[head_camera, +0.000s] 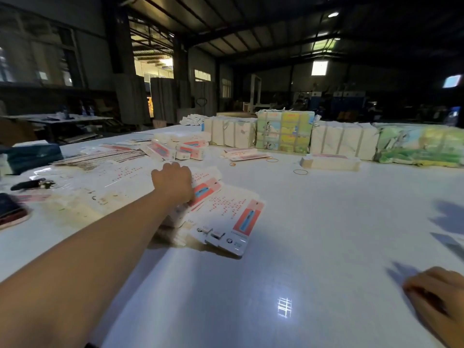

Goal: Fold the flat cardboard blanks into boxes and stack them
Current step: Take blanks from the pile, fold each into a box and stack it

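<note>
Lower right corner of frame: my right hand (438, 295) sits on the white table (313, 222), fingers loosely curled, holding nothing, edges blurred. Left arm runs diagonally up from the lower left; my left hand (173, 183) is at frame centre, palm down on the fanned pile of flat blanks (226, 212), fingers bent over the top sheets. I can't tell if it's actually gripping one or just pressing. Blanks are white with red dot print and a pink-and-blue panel, spread toward centre right. Left of the hand, more printed sheets (100, 187) lie flat. Left edge: dark phone-like object (10, 209), dark keys-like clump (31, 184), teal box (32, 156). Above the hand, upper centre: folded boxes (183, 144) stacked in a small heap, beside a slanted row of dark-edged blanks (105, 156). Centre right: rubber bands (300, 172) loose on the table, a short stack of blanks (330, 163). Far edge, upper right: strapped white bundles (231, 134) and colourful wrapped bundles (285, 130) in a row. Behind that, a dim warehouse.
</note>
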{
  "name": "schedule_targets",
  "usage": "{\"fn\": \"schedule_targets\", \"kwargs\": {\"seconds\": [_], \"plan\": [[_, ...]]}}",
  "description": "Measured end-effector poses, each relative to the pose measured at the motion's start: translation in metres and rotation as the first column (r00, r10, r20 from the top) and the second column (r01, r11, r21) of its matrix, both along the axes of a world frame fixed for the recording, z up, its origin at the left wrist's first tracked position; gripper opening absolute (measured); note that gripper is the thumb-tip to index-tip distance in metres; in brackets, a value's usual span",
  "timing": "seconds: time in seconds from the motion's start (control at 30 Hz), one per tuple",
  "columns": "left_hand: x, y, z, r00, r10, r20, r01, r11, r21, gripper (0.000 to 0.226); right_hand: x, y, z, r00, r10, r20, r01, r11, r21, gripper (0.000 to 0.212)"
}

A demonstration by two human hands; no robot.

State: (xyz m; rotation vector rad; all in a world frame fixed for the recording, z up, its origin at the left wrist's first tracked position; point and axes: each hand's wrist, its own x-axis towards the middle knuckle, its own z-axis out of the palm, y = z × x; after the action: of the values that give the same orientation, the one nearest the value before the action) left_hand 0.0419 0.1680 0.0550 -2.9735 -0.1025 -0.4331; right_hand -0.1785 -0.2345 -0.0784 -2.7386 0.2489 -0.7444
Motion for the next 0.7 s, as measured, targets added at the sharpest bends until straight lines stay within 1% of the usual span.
{"fn": "schedule_targets", "kwargs": {"seconds": [0.03, 0.07, 0.1, 0.13, 0.17, 0.2, 0.23, 0.27, 0.3, 0.33, 0.37, 0.4, 0.43, 0.47, 0.5, 0.53, 0.57, 0.63, 0.7], "plan": [[-0.003, -0.005, 0.001, 1.000, -0.009, 0.026, 0.008, 1.000, 0.023, 0.054, -0.011, -0.007, 0.011, 0.998, 0.060, -0.026, -0.059, 0.998, 0.005, 0.051], [-0.007, -0.009, 0.004, 0.999, -0.023, 0.047, 0.023, 1.000, 0.009, 0.049, -0.016, -0.005, 0.018, 0.996, 0.086, 0.028, -0.085, 0.996, -0.019, 0.039], [-0.011, -0.015, 0.009, 0.997, -0.043, 0.061, 0.046, 0.998, -0.050, 0.041, -0.020, 0.003, 0.029, 0.995, 0.090, 0.041, -0.087, 0.994, -0.064, 0.026], [-0.016, -0.022, 0.014, 0.995, -0.076, 0.069, 0.086, 0.985, -0.153, 0.031, -0.025, 0.005, 0.033, 0.990, 0.107, 0.087, -0.094, 0.986, -0.140, 0.015], [-0.021, -0.032, 0.021, 0.989, -0.132, 0.069, 0.147, 0.946, -0.289, 0.021, -0.033, 0.007, 0.036, 0.991, 0.122, 0.061, -0.110, 0.981, -0.159, 0.010], [-0.026, -0.044, 0.027, 0.974, -0.217, 0.063, 0.222, 0.868, -0.444, 0.014, -0.036, 0.012, 0.041, 0.996, 0.080, 0.038, -0.075, 0.989, -0.128, 0.016], [-0.034, -0.058, 0.031, 0.944, -0.324, 0.059, 0.294, 0.746, -0.598, 0.010, -0.037, 0.015, 0.044, 0.998, 0.064, 0.011, -0.062, 0.993, -0.102, 0.017], [-0.046, -0.074, 0.034, 0.896, -0.441, 0.057, 0.338, 0.593, -0.731, 0.008, -0.035, 0.015, 0.044, 0.999, 0.049, 0.008, -0.048, 0.996, -0.076, 0.013], [-0.059, -0.089, 0.033, 0.835, -0.547, 0.054, 0.352, 0.458, -0.816, 0.008, -0.035, 0.012, 0.045, 0.999, 0.040, 0.024, -0.041, 0.998, 0.039, 0.011], [-0.073, -0.104, 0.029, 0.771, -0.635, 0.039, 0.358, 0.382, -0.852, 0.010, -0.035, 0.010, 0.048, 0.995, 0.028, 0.096, -0.048, 0.976, 0.212, 0.013], [-0.086, -0.119, 0.024, 0.711, -0.703, 0.016, 0.364, 0.349, -0.863, 0.012, -0.037, 0.011, 0.053, 0.987, 0.006, 0.158, -0.074, 0.901, 0.428, 0.013], [-0.098, -0.133, 0.016, 0.658, -0.753, -0.012, 0.371, 0.339, -0.865, 0.015, -0.038, 0.010, 0.059, 0.978, -0.003, 0.210, -0.138, 0.743, 0.655, 0.016], [-0.107, -0.147, 0.008, 0.615, -0.787, -0.048, 0.374, 0.345, -0.861, 0.017, -0.039, 0.009, 0.064, 0.972, -0.011, 0.236, -0.196, 0.518, 0.833, 0.024], [-0.114, -0.158, -0.001, 0.585, -0.807, -0.087, 0.379, 0.366, -0.850, 0.019, -0.040, 0.009, 0.067, 0.966, -0.006, 0.257, -0.243, 0.311, 0.919, 0.033], [-0.119, -0.167, -0.009, 0.566, -0.815, -0.126, 0.388, 0.398, -0.831, 0.019, -0.043, 0.009, 0.069, 0.961, 0.006, 0.275, -0.272, 0.171, 0.947, 0.035], [-0.122, -0.175, -0.017, 0.558, -0.814, -0.164, 0.390, 0.431, -0.813, 0.019, -0.044, 0.007, 0.070, 0.958, 0.015, 0.286, -0.286, 0.113, 0.951, 0.030], [-0.124, -0.179, -0.023, 0.558, -0.807, -0.194, 0.389, 0.460, -0.798, 0.019, -0.046, 0.006, 0.071, 0.958, 0.031, 0.285, -0.286, 0.107, 0.952, 0.024], [-0.126, -0.181, -0.031, 0.558, -0.801, -0.217, 0.415, 0.496, -0.763, 0.018, -0.048, 0.004, 0.069, 0.958, 0.071, 0.277, -0.284, 0.120, 0.951, 0.024], [-0.128, -0.181, -0.036, 0.566, -0.810, -0.154, 0.512, 0.491, -0.705, 0.012, -0.049, 0.004, 0.066, 0.956, 0.121, 0.267, -0.284, 0.156, 0.946, 0.019]]}}
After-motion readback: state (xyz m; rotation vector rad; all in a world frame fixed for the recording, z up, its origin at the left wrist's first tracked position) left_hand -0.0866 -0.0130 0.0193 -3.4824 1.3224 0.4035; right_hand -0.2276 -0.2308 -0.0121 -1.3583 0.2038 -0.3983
